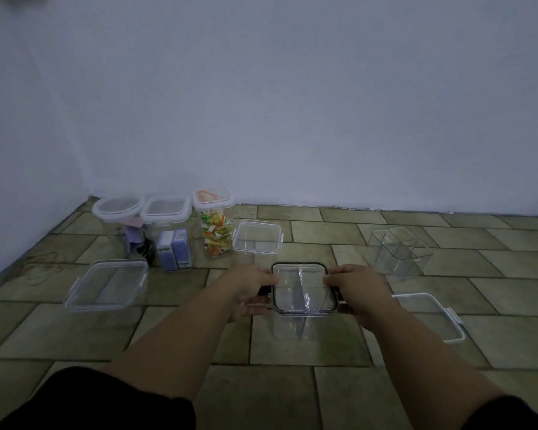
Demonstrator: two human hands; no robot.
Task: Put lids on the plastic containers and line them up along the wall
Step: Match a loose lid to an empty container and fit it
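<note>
While pinching the lid at opposite edges with left hand and right hand, holds it on the container, dead centre, equally near both. Lidded row at wall lies ahead-left.

Three lidded jars and one lidded box stand near the wall; the near box has a black-rimmed lid.
</note>
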